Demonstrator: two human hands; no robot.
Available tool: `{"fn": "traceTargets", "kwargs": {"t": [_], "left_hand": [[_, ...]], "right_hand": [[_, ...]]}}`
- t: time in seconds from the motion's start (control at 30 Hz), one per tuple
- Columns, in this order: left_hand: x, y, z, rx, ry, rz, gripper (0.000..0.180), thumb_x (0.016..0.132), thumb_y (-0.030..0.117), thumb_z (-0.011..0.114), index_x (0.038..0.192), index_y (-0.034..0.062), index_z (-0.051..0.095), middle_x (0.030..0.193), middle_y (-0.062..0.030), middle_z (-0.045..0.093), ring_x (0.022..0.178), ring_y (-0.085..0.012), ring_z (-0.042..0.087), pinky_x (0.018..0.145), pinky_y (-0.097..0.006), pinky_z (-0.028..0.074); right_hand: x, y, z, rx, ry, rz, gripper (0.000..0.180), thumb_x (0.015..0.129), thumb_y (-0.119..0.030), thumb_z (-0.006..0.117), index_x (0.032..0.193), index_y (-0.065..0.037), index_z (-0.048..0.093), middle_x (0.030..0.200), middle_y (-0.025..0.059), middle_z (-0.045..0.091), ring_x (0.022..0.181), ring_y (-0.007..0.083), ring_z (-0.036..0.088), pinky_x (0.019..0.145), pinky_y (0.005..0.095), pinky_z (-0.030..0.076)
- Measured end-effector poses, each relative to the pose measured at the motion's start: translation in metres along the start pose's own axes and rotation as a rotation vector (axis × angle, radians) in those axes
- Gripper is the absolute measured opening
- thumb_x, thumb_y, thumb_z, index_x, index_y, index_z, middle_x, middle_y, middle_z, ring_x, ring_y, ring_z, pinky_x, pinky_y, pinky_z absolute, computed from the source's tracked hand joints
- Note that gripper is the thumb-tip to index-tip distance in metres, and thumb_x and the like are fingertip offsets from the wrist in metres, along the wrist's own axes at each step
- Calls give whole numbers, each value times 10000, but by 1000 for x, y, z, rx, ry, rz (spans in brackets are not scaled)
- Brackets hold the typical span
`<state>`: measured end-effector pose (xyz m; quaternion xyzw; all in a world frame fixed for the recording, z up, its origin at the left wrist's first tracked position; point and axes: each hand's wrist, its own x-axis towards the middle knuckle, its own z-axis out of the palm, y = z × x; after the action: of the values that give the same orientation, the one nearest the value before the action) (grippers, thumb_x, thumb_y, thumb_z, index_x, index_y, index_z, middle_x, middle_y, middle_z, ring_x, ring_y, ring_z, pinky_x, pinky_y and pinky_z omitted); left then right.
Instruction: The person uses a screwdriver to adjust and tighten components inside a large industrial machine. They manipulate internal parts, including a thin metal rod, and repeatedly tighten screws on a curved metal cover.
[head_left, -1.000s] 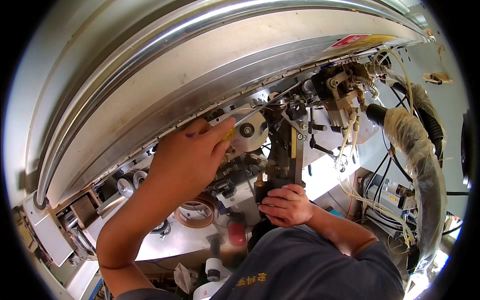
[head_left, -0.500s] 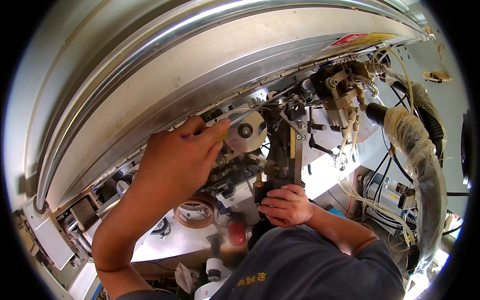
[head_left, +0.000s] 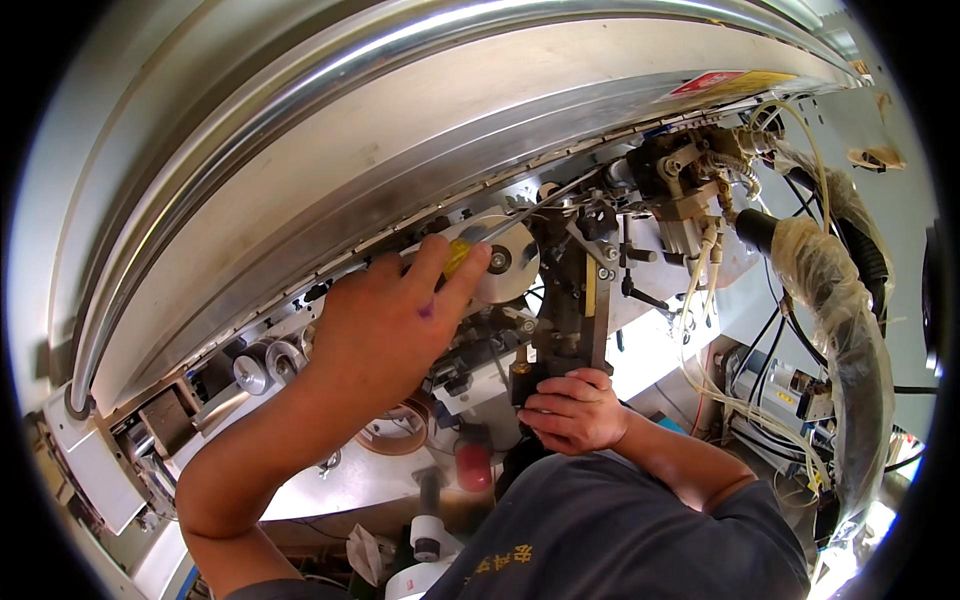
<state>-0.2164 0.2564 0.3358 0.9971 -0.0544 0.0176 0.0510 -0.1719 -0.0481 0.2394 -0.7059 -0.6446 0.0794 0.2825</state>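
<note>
The left hand [head_left: 385,325] is closed around a yellow-handled screwdriver [head_left: 500,232], whose thin metal shaft slants up and right across a pale round wheel [head_left: 505,262]. The right hand [head_left: 575,410] is curled shut on the lower end of a dark upright metal bracket [head_left: 572,300], near the person's grey shirt [head_left: 620,545]. Left of the hands sit small steel rollers [head_left: 262,365]. Right lie white tubes [head_left: 705,300] and a plastic-wrapped hose [head_left: 840,310]. A curved brushed-steel cover [head_left: 330,150] arches over the far side.
</note>
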Motion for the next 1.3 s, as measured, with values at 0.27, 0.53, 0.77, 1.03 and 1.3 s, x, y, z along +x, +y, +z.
{"fn": "traceTargets", "kwargs": {"t": [0.27,0.53,0.77,1.03,1.3], "left_hand": [[0,-12,14,36,8,-25,574,769,66,646,1309,262,634,1089,-15,592,762,-227,638,623,-339,559],[-7,-28,40,-121,64,-111,441,853,122,663,1268,270,662,1002,-43,634,698,-251,656,640,-373,563],[0,-27,29,-456,-73,-292,332,946,235,627,1276,216,664,960,-117,664,724,-356,657,700,-431,539],[20,-20,-1,-684,-207,-436,335,954,243,618,1256,104,660,863,-238,666,781,-387,663,711,-419,510],[39,0,6,-438,-198,-270,323,955,220,591,1254,110,646,925,-195,696,820,-389,675,754,-466,550]], "right_hand": [[0,-2,4,5,10,21,320,719,-230,758,1038,-234,728,1070,-83,695,1052,133,611,954,363,371],[0,-2,4,-12,4,20,321,720,-235,752,1041,-235,731,1075,-79,691,1063,133,608,962,354,377],[-3,-1,4,-14,-5,11,323,730,-223,733,1053,-234,729,1103,-67,676,1104,130,597,1010,340,370],[-1,-2,3,-20,-5,13,322,723,-219,733,1044,-244,729,1107,-70,677,1103,130,600,1009,341,372],[-4,1,2,-18,-43,-1,314,734,-221,736,1047,-236,726,1135,-62,670,1126,139,589,1005,353,381]]}}
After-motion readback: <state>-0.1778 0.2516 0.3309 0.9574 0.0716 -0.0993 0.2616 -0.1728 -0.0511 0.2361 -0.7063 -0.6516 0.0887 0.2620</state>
